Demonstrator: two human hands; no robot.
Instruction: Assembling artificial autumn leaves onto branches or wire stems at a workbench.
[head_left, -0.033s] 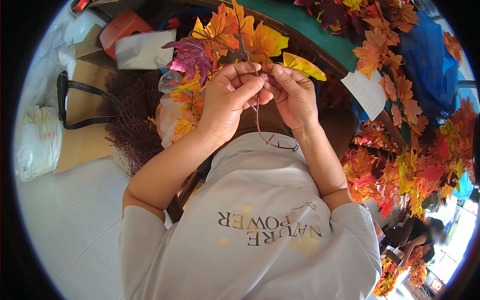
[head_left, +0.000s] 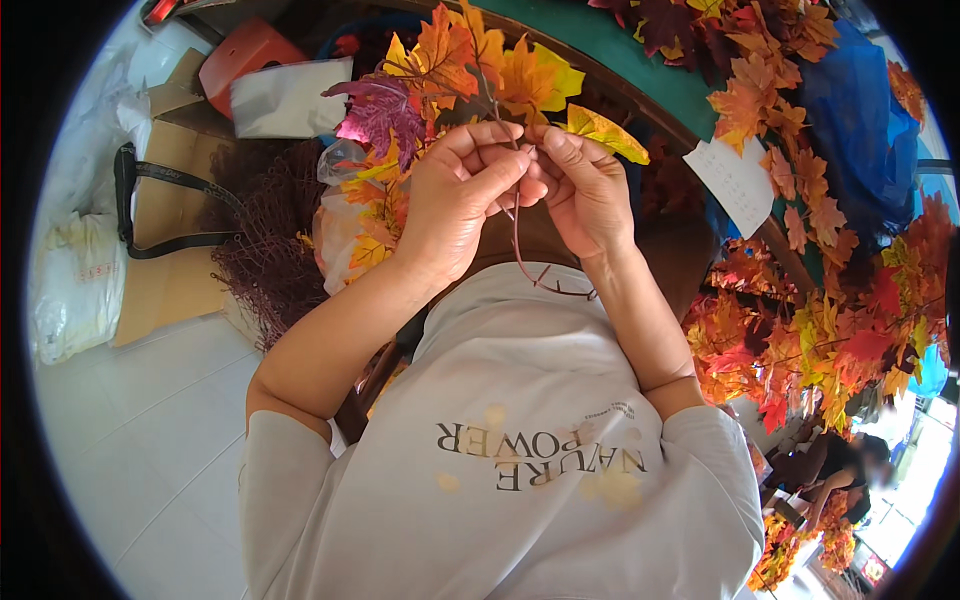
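Both my hands meet above my lap at an artificial maple leaf garland. My left hand [head_left: 455,200] is closed in a pinch on its thin brown stem [head_left: 516,235], whose bare end hangs in a curve toward my shirt. Closed beside it, my right hand [head_left: 590,195] pinches the garland where a leaf joins; the exact spot between the fingertips is hidden. Beyond the hands fan out orange leaves [head_left: 445,55], a purple leaf [head_left: 380,115] and a yellow leaf [head_left: 607,134].
Dark brown bare stems [head_left: 275,235] are heaped at the left beside an open cardboard box [head_left: 175,270]. A red-orange container [head_left: 245,65] stands behind. At the right hang more leaf garlands [head_left: 745,100], a paper sheet [head_left: 735,185] and blue plastic [head_left: 860,120]. Another person [head_left: 845,470] works farther off.
Almost nothing differs. The leaves and the hanging stem end have shifted very slightly, while both hands keep their pinch.
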